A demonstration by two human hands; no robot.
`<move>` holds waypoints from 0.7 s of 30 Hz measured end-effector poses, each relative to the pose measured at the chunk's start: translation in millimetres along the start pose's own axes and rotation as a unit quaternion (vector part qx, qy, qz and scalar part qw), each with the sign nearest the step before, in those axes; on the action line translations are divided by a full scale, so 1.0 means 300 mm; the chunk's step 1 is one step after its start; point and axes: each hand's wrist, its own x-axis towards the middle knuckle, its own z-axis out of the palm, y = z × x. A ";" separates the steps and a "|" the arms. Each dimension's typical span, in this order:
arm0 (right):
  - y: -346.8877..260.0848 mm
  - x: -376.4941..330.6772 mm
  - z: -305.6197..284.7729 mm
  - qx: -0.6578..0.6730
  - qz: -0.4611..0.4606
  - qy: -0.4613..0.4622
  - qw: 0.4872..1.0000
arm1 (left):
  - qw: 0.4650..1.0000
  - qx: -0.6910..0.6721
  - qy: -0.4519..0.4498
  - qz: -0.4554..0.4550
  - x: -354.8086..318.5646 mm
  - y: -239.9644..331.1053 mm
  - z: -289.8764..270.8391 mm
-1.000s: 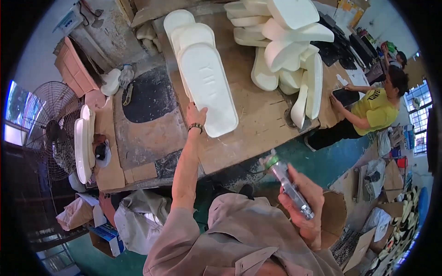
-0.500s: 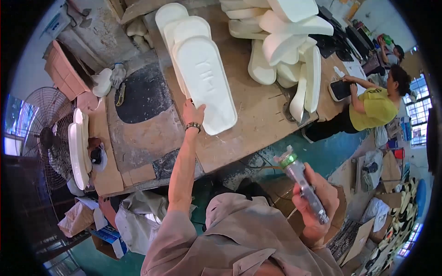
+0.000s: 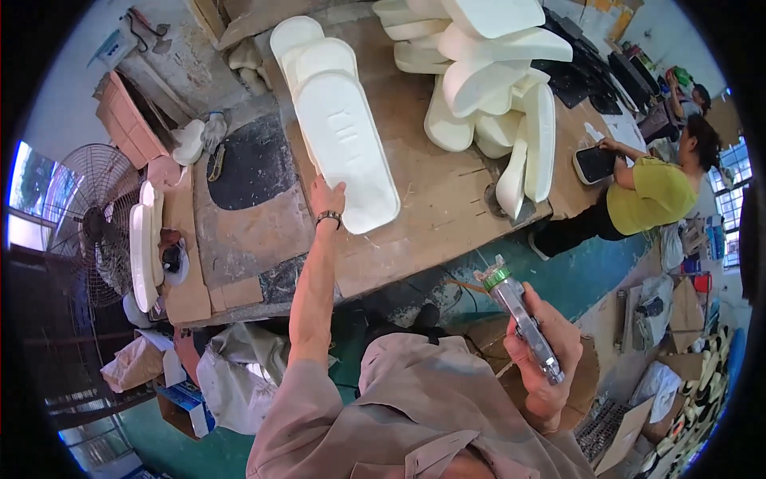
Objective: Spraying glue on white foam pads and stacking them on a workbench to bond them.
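Three long, rounded white foam pads overlap in a fanned stack on the workbench, the nearest foam pad [image 3: 343, 136] lying on top with raised marks on its face. At its lower left edge is my left hand [image 3: 327, 201], thumb over the rim and fingers along the side, partly hidden; it appears to grip the pad's edge. My right hand [image 3: 542, 343] is wrapped round a metal spray gun [image 3: 523, 315] with a green ring near its nozzle. The gun is held off the bench, in front of my body at the right, its nozzle pointing up and left.
A heap of cream foam pieces [image 3: 487, 88] covers the bench's back right. Further right stands a person in a yellow shirt [image 3: 658, 188], handling a dark pad. On the left are a wire fan [image 3: 96, 227], more white pads [image 3: 144, 247] and a utility knife [image 3: 215, 162] on a black patch.
The view has shifted slightly. My left hand stays at the top pad's lower left edge, and my right hand keeps its hold on the spray gun with little movement.
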 end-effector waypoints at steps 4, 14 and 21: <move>0.062 -0.024 -0.090 0.013 -0.010 -0.007 1.000 | 0.999 -0.013 0.006 -0.033 -0.003 0.001 0.014; 0.151 -0.023 -0.162 0.036 0.043 -0.117 0.992 | 0.995 -0.061 -0.054 0.049 0.108 0.134 -0.056; 0.141 0.024 -0.127 -0.003 0.065 -0.189 0.980 | 0.998 -0.047 0.014 0.043 0.375 0.128 -0.064</move>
